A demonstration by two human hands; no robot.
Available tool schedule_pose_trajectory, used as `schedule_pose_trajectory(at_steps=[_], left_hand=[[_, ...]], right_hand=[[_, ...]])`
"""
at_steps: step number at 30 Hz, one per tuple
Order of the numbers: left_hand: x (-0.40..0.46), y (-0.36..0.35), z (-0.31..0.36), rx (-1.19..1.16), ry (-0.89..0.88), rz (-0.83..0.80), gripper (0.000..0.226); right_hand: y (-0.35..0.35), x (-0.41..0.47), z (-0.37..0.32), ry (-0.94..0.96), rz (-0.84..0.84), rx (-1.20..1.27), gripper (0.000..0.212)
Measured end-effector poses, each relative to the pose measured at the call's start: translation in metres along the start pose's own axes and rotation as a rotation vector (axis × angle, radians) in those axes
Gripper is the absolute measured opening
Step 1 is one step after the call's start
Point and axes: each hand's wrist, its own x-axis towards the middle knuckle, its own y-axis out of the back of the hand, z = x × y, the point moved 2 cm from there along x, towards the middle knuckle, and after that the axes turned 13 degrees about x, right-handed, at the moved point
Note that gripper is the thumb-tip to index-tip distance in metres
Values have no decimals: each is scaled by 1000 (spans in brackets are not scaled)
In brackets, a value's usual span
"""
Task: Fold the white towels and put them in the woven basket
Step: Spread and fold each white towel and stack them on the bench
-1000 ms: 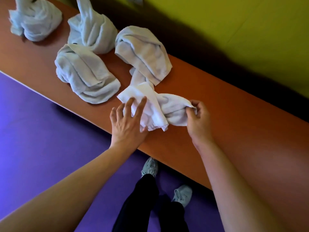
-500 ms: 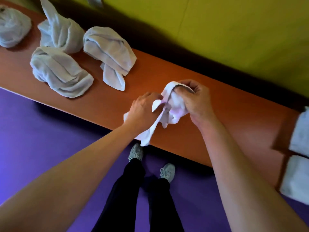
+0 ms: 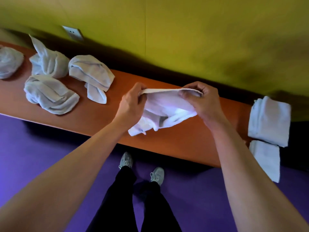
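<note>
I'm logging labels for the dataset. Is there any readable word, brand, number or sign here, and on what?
None is readable. The held towel shows a small dark mark near its lower corner, too blurred to tell. The wall socket shows only its holes, no lettering.

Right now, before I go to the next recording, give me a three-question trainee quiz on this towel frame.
1. True or false: both the left hand and the right hand grip the held towel.
2. How many crumpled towels lie on the orange table to the left of the hands? A) two B) four C) six
3. Fill in: the folded towels lie at the table's ____ end.

Key
1. True: each hand pinches one end of the towel's top edge, and the rest of it hangs down toward the table.
2. B: four, and the leftmost is cut off by the frame.
3. Right: two folded towels lie there. No woven basket is in view.
</note>
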Motion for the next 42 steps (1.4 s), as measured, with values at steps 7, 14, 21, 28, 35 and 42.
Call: schedule_pose_trajectory(at_steps=[7, 14, 21, 28, 35, 42], left_hand=[[-3, 49, 43, 286, -310, -15, 30], [-1, 69, 66, 350, -226, 180, 29], [-14, 57, 149, -143, -312, -114, 39], [-11, 49, 171, -93, -335, -152, 15], [-14, 58, 185, -129, -222, -63, 15], [-19, 88, 205, -118, -332, 89, 15]], right_hand=[[51, -13, -34, 171, 228, -106, 9], [45, -29, -76, 124, 100, 174, 13], [19, -41, -88, 83, -1, 239, 36], [36, -54, -67, -20, -42, 548, 40], [30, -76, -32, -55, -98, 80, 8], [33, -74, 16, -144, 78, -368, 34]])
